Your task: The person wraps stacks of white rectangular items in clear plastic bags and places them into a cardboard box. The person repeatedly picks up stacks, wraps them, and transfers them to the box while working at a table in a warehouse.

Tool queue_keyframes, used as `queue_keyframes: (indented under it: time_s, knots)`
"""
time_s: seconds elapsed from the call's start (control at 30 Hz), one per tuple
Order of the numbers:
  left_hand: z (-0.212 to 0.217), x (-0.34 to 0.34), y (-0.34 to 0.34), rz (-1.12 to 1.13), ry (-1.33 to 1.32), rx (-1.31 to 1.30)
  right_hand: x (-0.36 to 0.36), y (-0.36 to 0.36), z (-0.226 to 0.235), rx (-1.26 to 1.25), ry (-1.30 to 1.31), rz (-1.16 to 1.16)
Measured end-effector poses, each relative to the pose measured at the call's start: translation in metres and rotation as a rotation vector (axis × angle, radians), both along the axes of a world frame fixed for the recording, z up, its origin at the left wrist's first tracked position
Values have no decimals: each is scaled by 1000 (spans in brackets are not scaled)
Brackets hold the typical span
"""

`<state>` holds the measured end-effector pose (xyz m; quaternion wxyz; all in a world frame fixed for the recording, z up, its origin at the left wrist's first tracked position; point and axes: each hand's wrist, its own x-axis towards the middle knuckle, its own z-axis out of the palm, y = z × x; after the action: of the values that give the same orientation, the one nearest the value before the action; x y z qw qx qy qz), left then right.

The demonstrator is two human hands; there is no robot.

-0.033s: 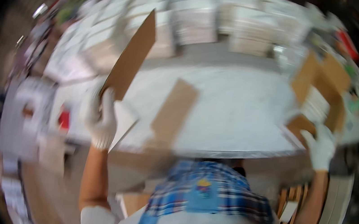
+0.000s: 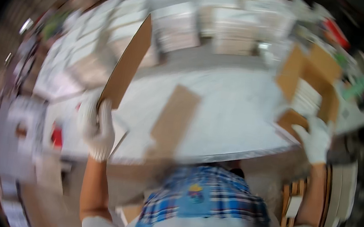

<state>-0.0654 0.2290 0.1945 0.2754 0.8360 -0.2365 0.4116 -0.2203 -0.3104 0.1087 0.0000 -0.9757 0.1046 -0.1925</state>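
Note:
My left hand (image 2: pixel 97 125), in a white knitted glove, grips the lower end of a flat brown cardboard sheet (image 2: pixel 128 65). The sheet stands upright, tilted to the right, above the white-covered table (image 2: pixel 229 101). On the right, my gloved right hand (image 2: pixel 317 143) is at the near side of an open cardboard box (image 2: pixel 329 94), thumb spread from the other fingers and apparently touching the box edge. White flat items (image 2: pixel 306 98) lie inside the box; blur hides their exact kind.
Stacks of white wrapped blocks (image 2: pixel 177 25) line the table's far and left sides. A red object (image 2: pixel 57 134) lies at the left. A shadow (image 2: pixel 176 113) falls on the tabletop. Below my right arm stands a slatted wooden piece (image 2: pixel 293 204). Behind the box sits clutter.
The table, stacks and box shift left in view, and the right side moves up slightly. My left hand keeps its hold on the cardboard sheet; my right hand stays at the box.

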Motion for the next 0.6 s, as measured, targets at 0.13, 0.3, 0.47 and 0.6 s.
queue_keyframes:
  time_s: [0.13, 0.3, 0.47, 0.6]
  knots:
    - [9, 32, -133, -378, -195, 232, -8, -5, 13, -15, 19, -115]
    - [30, 17, -288, -644, -397, 383, -19, -9, 27, 39, 164, -193]
    - [51, -22, -411, -838, -609, 469, -32, -20, 14, -19, 135, -221]
    - [32, -48, -474, -968, -487, 718, -28, -26, 1, -69, 83, -277]
